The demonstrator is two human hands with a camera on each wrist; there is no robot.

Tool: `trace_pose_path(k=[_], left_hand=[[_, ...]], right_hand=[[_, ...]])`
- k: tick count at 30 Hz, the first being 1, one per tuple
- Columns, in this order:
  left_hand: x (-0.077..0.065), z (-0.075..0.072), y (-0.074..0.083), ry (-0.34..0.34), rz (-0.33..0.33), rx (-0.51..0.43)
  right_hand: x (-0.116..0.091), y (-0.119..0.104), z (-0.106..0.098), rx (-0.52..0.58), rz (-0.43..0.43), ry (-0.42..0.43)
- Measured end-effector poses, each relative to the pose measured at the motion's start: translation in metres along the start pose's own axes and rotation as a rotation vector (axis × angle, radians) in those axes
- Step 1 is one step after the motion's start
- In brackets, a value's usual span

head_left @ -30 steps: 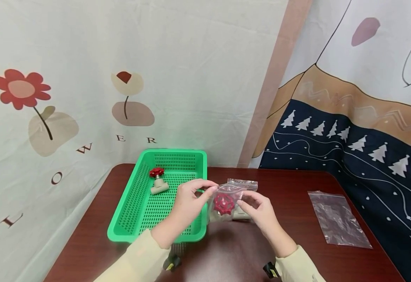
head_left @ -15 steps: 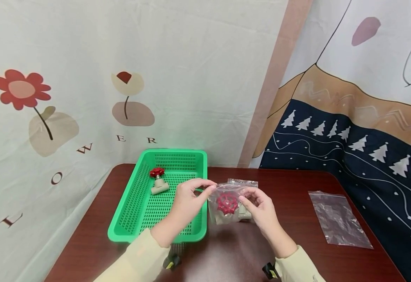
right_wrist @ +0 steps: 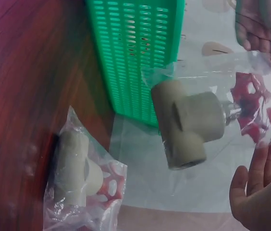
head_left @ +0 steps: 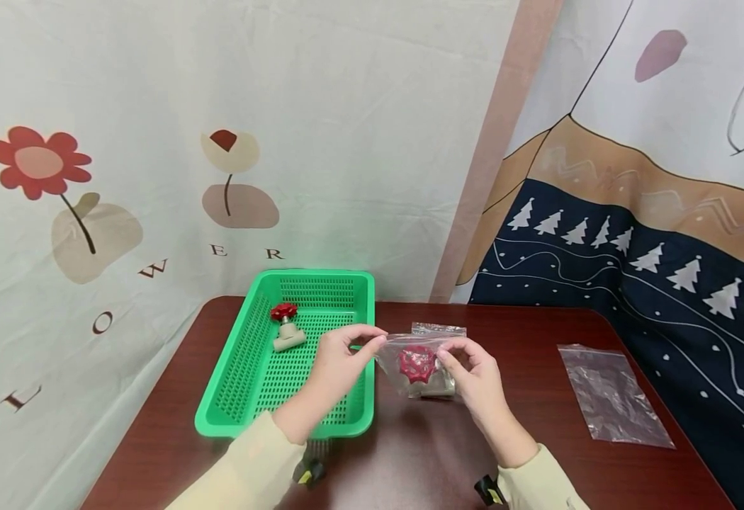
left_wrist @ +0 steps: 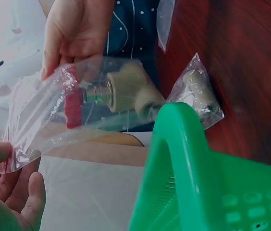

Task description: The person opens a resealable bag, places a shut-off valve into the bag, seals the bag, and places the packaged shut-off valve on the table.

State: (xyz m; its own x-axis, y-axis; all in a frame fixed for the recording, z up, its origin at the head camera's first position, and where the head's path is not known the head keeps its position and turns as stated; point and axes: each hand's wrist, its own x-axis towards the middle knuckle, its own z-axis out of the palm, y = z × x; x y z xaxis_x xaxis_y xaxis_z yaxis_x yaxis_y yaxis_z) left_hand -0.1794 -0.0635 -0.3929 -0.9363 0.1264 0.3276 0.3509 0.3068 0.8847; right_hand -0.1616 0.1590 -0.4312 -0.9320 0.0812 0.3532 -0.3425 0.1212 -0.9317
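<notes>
A clear zip bag (head_left: 391, 365) hangs above the table, held up by both hands. Inside it is a valve (right_wrist: 193, 120) with a red handwheel (head_left: 417, 364) and a beige tee-shaped body. My left hand (head_left: 340, 358) pinches the bag's upper left corner between thumb and fingers. At the upper right, my right hand (head_left: 479, 375) pinches the bag beside the handwheel. A second bagged valve (right_wrist: 73, 166) lies on the table behind the held one; in the head view mostly its bag's top edge shows.
Just left of the hands stands a green basket (head_left: 219, 397) with an unbagged red-handled valve (head_left: 289, 333) inside. A flat clear zip bag (head_left: 614, 397) lies at the right of the brown table (head_left: 525, 340). Printed cloth (head_left: 378, 142) hangs behind.
The handwheel in the held bag has shifted a little right, closer to my right fingers. My left hand has drifted slightly left. Both hands keep their pinch on the bag.
</notes>
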Motion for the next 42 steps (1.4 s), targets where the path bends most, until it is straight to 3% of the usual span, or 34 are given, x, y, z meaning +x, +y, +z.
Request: trace_pose_path(k=[6, 11, 20, 24, 29, 35, 42], left_hand=[[0.005, -0.002, -0.008, 0.023, -0.059, -0.066], [0.004, -0.004, -0.01, 0.004, -0.08, -0.059], [0.002, -0.003, -0.009, -0.126, -0.072, -0.003], [0.001, 0.0, -0.002, -0.165, -0.018, 0.081], [0.003, 0.006, 0.013, -0.194, 0.11, 0.194], [0.011, 0.011, 0.025, -0.308, 0.246, 0.273], [0.019, 0.017, 0.028, -0.391, 0.26, 0.299]], right_hand=[[0.002, -0.002, -0.006, -0.001, 0.002, -0.001], [0.001, -0.004, -0.006, -0.012, -0.038, -0.032], [-0.002, -0.022, -0.002, -0.125, -0.147, -0.019], [-0.004, -0.036, -0.001, -0.166, -0.177, -0.021], [-0.006, -0.039, -0.003, -0.217, -0.222, -0.063], [-0.007, -0.038, -0.004, -0.254, -0.273, -0.114], [-0.007, -0.036, -0.004, -0.232, -0.292, -0.175]])
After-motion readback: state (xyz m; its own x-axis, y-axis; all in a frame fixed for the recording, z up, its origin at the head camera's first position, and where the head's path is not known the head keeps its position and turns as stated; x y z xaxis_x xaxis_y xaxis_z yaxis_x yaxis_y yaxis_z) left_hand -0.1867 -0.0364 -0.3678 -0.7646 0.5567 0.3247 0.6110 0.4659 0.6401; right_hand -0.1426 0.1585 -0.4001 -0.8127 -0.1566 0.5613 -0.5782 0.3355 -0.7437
